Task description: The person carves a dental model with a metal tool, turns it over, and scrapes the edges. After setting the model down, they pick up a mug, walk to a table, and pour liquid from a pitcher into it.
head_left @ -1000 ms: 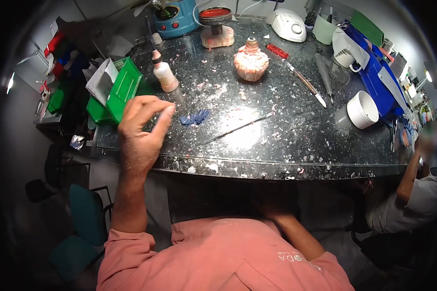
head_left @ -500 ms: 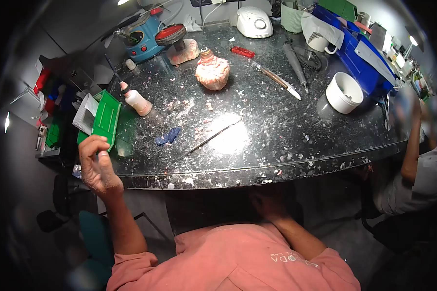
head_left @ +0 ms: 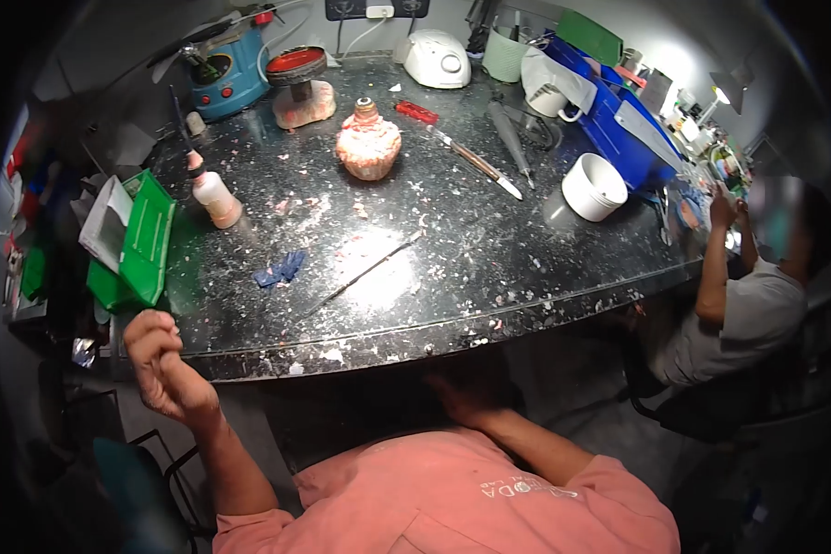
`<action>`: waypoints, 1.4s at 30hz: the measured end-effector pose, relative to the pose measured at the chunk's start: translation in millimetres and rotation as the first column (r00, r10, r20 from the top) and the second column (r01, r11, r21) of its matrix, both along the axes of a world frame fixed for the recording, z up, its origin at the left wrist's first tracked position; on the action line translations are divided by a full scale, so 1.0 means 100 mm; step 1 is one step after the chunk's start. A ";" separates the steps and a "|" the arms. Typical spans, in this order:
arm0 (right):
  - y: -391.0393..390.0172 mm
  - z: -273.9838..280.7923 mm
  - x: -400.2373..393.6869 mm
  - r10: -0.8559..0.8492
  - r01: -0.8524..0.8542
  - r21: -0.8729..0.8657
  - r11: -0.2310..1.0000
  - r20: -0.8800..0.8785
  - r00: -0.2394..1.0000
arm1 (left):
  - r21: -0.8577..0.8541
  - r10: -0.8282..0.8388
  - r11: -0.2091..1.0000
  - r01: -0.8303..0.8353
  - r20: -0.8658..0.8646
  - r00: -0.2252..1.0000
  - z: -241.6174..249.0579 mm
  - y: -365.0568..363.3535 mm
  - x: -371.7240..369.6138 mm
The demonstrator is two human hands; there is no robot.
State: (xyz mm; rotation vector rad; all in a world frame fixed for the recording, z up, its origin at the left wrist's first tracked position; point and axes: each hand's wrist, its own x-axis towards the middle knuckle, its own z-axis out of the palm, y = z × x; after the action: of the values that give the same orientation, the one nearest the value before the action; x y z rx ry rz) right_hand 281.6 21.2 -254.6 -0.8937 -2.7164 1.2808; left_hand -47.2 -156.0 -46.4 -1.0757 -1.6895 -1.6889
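Observation:
My left hand [head_left: 168,367] is raised at the left front edge of the dark bench, near a green plastic bin [head_left: 148,242]. Its fingers are curled in toward the thumb, and no object shows in them. My right hand [head_left: 463,401] is below the bench's front edge, in shadow beside a dark panel [head_left: 342,420]. Its fingers look stretched out, though the shadow hides part of them. On the bench ahead lie a thin dark metal tool [head_left: 365,272], a crumpled blue piece [head_left: 282,269] and a lumpy pink-and-white piece [head_left: 368,148] with a metal screw cap on top.
A blue burner-like device [head_left: 228,78], a bottle with a dark tip [head_left: 217,198], a red-handled knife [head_left: 417,113], a brush [head_left: 478,164], a handpiece [head_left: 510,138], a white bowl [head_left: 595,187] and a white machine [head_left: 437,60] stand or lie about. Another person [head_left: 748,305] sits at right.
The whole view has shifted, so the bench things appear further left. My left hand's fingers have curled in more. My right hand stays below the edge. More of the other person shows.

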 end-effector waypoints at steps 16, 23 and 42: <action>0.97 2.78 0.16 0.245 -0.496 -0.558 0.665 -0.463 0.851 | -0.702 -0.427 0.472 0.534 0.347 0.835 -1.31 -0.61 0.97; 3.15 3.17 -0.48 -0.609 0.308 -0.600 0.738 -0.398 0.686 | -0.713 0.153 0.669 0.208 0.407 0.901 -2.40 -1.36 0.62; 3.57 3.04 -0.79 -0.682 0.562 -0.439 0.701 -0.182 0.709 | 0.230 0.129 -0.003 0.973 0.965 -0.228 0.01 0.00 0.63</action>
State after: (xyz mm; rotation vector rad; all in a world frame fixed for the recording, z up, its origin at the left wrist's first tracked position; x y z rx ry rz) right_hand 203.1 378.7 49.3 -1.3371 -1.6838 1.5666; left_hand 15.7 -156.1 -45.4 -1.9182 -3.7763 -2.4868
